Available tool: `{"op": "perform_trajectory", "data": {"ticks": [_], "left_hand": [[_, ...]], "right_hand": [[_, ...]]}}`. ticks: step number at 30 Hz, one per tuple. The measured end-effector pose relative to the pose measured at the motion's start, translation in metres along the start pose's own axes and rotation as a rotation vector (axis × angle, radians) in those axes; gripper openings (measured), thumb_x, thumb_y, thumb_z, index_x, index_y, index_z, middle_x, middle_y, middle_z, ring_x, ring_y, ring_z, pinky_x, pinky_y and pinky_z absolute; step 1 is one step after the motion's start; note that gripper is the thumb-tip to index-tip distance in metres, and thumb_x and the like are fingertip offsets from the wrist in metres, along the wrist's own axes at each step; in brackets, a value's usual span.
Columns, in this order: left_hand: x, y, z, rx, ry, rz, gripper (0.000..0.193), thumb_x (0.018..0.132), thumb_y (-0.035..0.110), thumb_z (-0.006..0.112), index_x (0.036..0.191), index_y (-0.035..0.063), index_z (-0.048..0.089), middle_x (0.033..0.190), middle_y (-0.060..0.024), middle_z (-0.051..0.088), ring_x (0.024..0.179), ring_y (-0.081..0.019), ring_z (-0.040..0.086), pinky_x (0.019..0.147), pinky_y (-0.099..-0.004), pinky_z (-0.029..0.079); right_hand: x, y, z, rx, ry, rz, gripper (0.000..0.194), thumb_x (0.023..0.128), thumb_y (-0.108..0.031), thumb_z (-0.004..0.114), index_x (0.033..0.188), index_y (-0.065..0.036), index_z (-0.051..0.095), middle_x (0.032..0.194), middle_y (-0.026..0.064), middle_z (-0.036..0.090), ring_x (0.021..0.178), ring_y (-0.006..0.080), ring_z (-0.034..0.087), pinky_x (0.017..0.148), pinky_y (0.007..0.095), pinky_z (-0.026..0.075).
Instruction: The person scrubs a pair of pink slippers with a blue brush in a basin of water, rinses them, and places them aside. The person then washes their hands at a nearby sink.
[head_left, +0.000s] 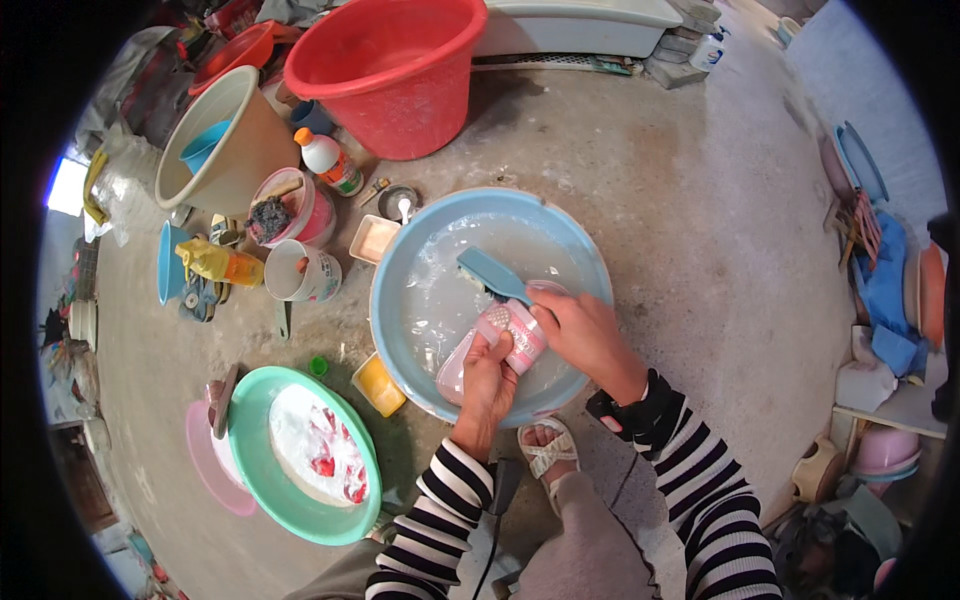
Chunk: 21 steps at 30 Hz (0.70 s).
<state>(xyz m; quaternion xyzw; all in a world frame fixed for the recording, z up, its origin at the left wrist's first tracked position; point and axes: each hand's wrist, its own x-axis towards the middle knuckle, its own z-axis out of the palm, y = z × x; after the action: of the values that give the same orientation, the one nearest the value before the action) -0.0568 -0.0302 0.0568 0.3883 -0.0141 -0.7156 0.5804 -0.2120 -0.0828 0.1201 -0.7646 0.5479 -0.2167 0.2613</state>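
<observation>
A round blue plastic basin (381, 300) of cloudy water stands on the floor before me. Over it, my left hand (486, 386) grips a pink slipper (529, 346), thumb on the patterned strap, which bears writing. The slipper's sole end points down toward the basin's near side. My right hand (589, 337) is closed around the handle of a blue scrubbing brush (491, 270). The brush head faces left, its bristles turned down, just above the slipper's far edge. Part of a second pale pink thing (551, 287) shows behind the right fingers; I cannot tell what it is.
At lower left, a green basin (251, 457) holds suds and red items. A yellow soap dish (380, 384) and a beige dish (373, 240) flank the blue basin. Farther back stand a red tub (390, 112), a beige bucket (262, 142) and an orange-capped bottle (330, 161).
</observation>
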Motion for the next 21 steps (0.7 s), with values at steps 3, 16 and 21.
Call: {"op": "perform_trajectory", "data": {"ticks": [3,16,21], "left_hand": [[0.000,-0.008,-0.005,-0.001,-0.028,0.043,0.039,0.103,0.006,0.042,0.142,0.0025,0.044,0.135,-0.0136,0.056,0.121,-0.0267,0.058,0.104,-0.0431,0.050],[-0.025,-0.049,-0.005,0.052,-0.001,0.021,0.029,0.105,0.012,0.046,0.129,0.0010,0.056,0.120,-0.0095,0.065,0.106,-0.0202,0.064,0.091,-0.0377,0.056],[-0.027,-0.055,-0.010,0.055,0.027,0.034,0.026,0.103,0.009,0.050,0.127,0.0013,0.057,0.120,-0.0093,0.065,0.106,-0.0192,0.064,0.090,-0.0368,0.056]], "right_hand": [[-0.037,-0.003,-0.019,0.068,-0.040,0.024,0.029,0.091,-0.016,0.063,0.119,-0.009,0.066,0.074,0.0207,0.064,0.067,0.0389,0.064,0.058,0.0475,0.050],[-0.046,0.010,-0.032,-0.033,-0.058,0.053,0.020,0.093,-0.019,0.059,0.105,-0.006,0.067,0.069,0.0207,0.062,0.064,0.0409,0.063,0.056,0.0499,0.050],[0.019,0.052,-0.004,-0.320,-0.044,0.020,0.010,0.084,-0.013,0.060,0.082,-0.006,0.066,0.073,0.0197,0.066,0.071,0.0381,0.067,0.061,0.0513,0.052]]}}
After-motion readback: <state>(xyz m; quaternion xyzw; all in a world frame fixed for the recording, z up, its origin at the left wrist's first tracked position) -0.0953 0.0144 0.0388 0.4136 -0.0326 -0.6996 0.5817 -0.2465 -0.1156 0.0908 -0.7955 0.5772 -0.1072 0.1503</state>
